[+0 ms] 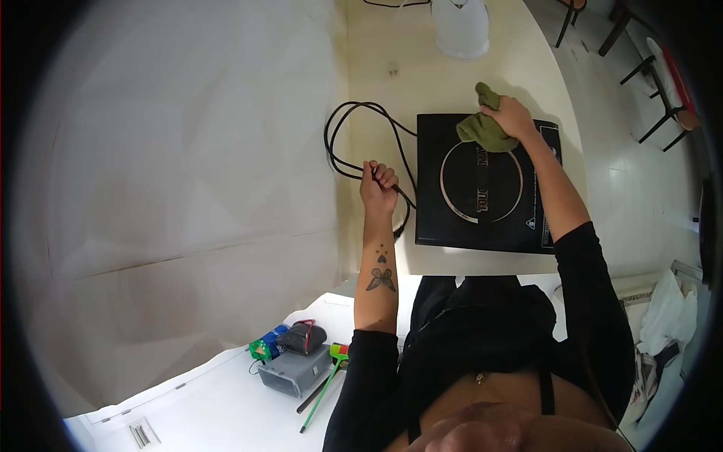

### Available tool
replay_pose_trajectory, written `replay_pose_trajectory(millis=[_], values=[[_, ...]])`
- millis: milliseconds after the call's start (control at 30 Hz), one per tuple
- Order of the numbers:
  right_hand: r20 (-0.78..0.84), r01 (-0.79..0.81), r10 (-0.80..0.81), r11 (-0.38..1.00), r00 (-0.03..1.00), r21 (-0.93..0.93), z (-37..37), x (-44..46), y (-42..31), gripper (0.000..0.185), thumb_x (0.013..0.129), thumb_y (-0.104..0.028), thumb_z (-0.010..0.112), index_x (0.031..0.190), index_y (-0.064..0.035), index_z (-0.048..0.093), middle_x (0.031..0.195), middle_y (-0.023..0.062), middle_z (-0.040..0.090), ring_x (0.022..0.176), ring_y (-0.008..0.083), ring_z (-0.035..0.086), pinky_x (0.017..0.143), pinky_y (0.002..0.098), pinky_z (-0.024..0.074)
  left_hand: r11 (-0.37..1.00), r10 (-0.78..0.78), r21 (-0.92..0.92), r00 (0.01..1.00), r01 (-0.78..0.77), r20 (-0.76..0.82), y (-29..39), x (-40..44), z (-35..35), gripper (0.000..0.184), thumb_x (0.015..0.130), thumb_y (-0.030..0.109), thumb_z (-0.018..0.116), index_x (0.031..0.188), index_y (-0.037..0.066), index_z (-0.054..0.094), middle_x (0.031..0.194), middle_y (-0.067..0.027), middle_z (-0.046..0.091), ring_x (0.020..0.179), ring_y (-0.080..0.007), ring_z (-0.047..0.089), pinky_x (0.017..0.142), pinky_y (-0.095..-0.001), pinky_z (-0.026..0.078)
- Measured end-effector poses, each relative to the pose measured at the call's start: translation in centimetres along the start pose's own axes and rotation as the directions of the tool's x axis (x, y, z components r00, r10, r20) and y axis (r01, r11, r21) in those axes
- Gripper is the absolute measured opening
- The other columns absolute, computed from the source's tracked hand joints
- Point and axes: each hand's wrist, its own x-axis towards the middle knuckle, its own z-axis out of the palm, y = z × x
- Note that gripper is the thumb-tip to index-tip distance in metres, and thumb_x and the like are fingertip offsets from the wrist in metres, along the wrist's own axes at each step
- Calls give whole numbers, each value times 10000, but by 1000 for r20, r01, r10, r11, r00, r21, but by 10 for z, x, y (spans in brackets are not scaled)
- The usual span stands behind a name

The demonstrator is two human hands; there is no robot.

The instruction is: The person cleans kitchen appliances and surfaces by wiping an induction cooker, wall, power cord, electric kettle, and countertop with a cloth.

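A black induction cooktop (444,222) with a pale ring printed on its top lies on the cream table. My right hand (510,119) grips a bunched olive-green cloth (489,134) over the cooktop's far part, covering some of the ring and lettering. To the left of the cooktop, my left hand (379,187) is closed around a black power cord (329,139). The cord forms loose loops on the table, reaching the cooktop's left side, and an end hangs near my left wrist.
A white kettle (461,34) stands at the table's far end (520,68). A wall (188,151) runs along the left. Chairs (666,83) are at the upper right. On the floor at lower left are a grey bin (294,373) and a green-handled broom (320,395).
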Motion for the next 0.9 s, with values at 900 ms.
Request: replay_pose_trajectory(millis=[900], values=[[42,-99,95,990,995,99,-5,7,-8,544,728,-532,650,943,-34,677,893,181,675,879,319,648,790,417,498,108,80,986,988,124,-133,11,40,0,399,778,318,730,767,-59,599,599,-110,594,437,-162,562,410,-274,478]])
